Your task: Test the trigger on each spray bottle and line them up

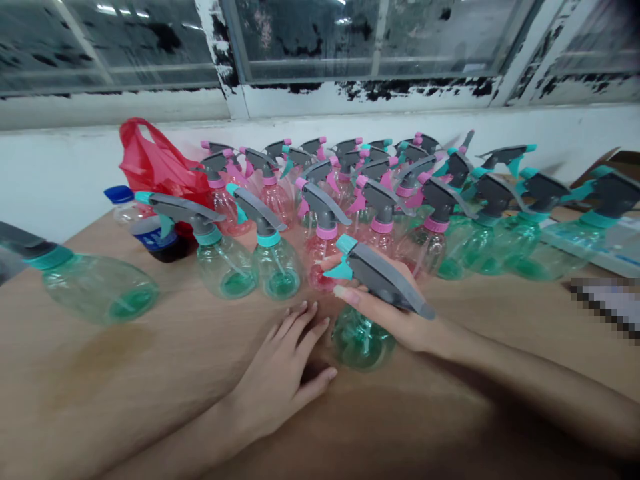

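Observation:
My right hand (416, 332) is wrapped round the neck of a green spray bottle (363, 341), just under its grey sprayer head with a teal nozzle and trigger. The bottle stands close in front of me, nearly upright; the fingers behind the neck are mostly hidden. Left of that bottle, my left hand (280, 363) rests palm down on the wooden table (200, 380), fingers spread, holding nothing. Just beyond the hands stand a pink spray bottle (320, 260) and a green one with a teal collar (277, 270).
Several rows of pink and green spray bottles fill the back of the table. A single green bottle (100, 287) stands at far left. A cola bottle (155, 233) is beside a red plastic bag (160, 163). A blurred-out flat object (613, 303) lies at right.

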Tool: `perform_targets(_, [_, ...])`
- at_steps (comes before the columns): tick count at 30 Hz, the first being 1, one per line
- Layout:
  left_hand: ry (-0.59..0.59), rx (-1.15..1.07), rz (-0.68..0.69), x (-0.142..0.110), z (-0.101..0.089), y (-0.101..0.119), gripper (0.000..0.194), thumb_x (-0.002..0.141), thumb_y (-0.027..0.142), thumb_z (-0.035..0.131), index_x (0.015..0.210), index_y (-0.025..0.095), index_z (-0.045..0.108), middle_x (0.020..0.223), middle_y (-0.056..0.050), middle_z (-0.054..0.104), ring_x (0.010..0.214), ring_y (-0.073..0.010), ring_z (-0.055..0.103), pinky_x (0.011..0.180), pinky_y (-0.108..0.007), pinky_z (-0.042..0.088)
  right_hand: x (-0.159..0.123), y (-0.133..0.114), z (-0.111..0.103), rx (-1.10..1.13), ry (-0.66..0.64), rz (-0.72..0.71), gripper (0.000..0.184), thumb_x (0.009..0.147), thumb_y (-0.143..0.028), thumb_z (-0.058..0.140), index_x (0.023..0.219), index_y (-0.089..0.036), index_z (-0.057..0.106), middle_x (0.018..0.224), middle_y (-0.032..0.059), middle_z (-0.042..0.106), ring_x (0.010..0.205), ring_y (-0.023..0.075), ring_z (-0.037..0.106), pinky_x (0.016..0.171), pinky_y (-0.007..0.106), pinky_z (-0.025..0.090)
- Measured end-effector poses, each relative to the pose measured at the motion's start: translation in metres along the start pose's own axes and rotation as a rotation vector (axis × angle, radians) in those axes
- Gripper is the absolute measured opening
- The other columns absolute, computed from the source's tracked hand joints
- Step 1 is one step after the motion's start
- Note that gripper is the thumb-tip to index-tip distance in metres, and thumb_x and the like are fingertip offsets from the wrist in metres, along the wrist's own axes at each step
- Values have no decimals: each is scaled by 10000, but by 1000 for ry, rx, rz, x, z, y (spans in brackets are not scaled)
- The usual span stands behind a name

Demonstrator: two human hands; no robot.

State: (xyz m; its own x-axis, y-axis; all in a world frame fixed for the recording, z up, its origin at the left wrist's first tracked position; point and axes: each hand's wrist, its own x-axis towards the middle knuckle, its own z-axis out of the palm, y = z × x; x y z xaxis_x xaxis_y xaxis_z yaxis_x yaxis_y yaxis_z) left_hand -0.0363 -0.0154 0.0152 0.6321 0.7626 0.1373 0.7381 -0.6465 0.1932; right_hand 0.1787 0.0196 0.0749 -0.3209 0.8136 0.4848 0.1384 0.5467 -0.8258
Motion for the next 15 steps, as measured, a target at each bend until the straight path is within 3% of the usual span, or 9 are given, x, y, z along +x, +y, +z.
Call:
perform_targets(8, [130, -225, -58, -7, -5, 15, 685, 907, 392, 568, 1455, 201, 204, 1429, -163, 445, 1298, -330, 442, 1031, -525, 402, 1, -12, 15, 31, 53, -23, 169, 837, -310, 653, 973, -237, 582, 798, -22, 621, 700, 144, 595, 691, 311, 509])
perform_targets(12, [267, -314, -53, -18, -15, 24, 683, 894, 408, 573, 1445, 217, 218, 1402, -150, 456, 1277, -334, 458, 1028, -533, 410, 2, -23, 44, 86, 15, -53, 284, 804, -345, 655, 1025, -177, 592, 860, 32, 629, 747, 168, 608, 690, 326, 511])
perform_targets(15, [413, -309, -64, -34, -24, 24, 649, 872, 406, 611, 1413, 271, 279, 1313, -93, 533, 1183, -315, 547, 958, -481, 486, 5, -33, 75, 121, -6, -101, 330, 803, -383, 653, 1035, -154, 603, 835, 30, 624, 698, 154, 597, 664, 316, 512])
